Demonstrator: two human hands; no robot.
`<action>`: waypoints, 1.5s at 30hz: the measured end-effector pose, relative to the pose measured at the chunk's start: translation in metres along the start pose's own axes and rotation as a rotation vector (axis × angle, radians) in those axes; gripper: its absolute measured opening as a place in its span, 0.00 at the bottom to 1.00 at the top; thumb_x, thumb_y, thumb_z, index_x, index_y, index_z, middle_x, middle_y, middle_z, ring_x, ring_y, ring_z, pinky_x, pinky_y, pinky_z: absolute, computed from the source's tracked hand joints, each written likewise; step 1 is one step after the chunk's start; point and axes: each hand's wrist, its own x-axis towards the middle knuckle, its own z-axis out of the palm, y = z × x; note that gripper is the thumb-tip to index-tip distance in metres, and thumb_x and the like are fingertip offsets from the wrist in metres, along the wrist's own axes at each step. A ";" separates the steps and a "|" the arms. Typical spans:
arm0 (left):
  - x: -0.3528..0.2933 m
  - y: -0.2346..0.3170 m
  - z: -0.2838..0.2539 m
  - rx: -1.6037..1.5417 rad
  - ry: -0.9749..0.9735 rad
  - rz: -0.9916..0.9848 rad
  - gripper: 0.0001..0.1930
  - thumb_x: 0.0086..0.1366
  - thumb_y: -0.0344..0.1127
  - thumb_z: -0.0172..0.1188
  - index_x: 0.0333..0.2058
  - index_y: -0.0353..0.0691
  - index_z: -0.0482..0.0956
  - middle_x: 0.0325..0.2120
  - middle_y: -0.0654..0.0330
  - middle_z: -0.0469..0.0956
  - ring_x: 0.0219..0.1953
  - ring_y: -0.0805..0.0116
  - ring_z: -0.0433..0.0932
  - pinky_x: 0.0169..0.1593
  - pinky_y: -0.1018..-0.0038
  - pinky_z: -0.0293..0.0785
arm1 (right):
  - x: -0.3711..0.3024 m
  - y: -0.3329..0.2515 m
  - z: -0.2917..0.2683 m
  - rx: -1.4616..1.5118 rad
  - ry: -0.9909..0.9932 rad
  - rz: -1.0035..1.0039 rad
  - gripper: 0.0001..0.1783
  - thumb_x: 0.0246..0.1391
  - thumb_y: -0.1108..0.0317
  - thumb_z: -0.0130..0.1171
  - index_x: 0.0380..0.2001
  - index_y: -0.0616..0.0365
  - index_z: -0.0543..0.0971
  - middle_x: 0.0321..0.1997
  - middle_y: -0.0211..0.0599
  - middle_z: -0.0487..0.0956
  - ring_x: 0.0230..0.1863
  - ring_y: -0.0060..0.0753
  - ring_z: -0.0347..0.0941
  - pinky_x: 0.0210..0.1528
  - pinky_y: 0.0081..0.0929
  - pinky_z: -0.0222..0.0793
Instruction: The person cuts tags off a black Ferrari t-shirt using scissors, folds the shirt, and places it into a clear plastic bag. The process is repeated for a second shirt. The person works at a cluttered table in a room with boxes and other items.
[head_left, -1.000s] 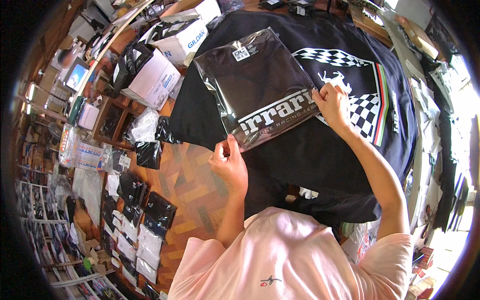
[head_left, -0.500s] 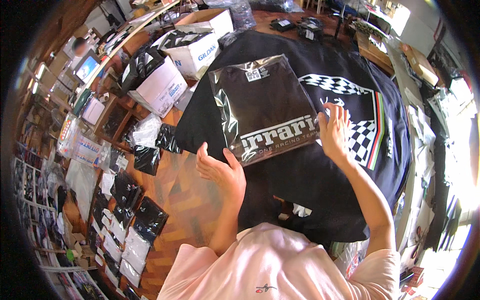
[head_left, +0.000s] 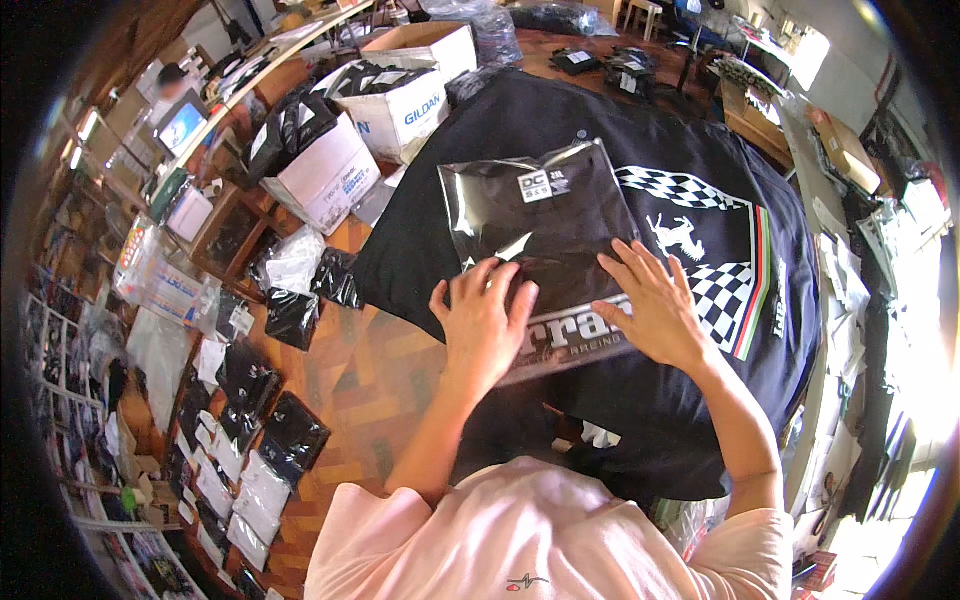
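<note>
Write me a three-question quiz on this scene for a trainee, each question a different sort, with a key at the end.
1. True or false: the left hand and the right hand are both clenched into fists.

2. Multiple choice: what colour is the big cloth under the bagged shirt?
A) Yellow
B) Black
C) Red

3. Fill in the blank: as the wearer sees it, the checkered print shows to the ____ of the bagged shirt.

Key:
1. False; both are open, spread over the bagged shirt.
2. B
3. right
</note>
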 end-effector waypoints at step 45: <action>0.058 0.069 0.036 -1.974 -0.475 -0.648 0.06 0.56 0.35 0.60 0.31 0.42 0.74 0.27 0.64 0.76 0.24 0.73 0.75 0.26 0.78 0.74 | -0.063 0.077 -0.002 2.058 0.395 0.875 0.12 0.47 0.63 0.56 0.35 0.58 0.75 0.27 0.29 0.77 0.29 0.29 0.74 0.37 0.26 0.73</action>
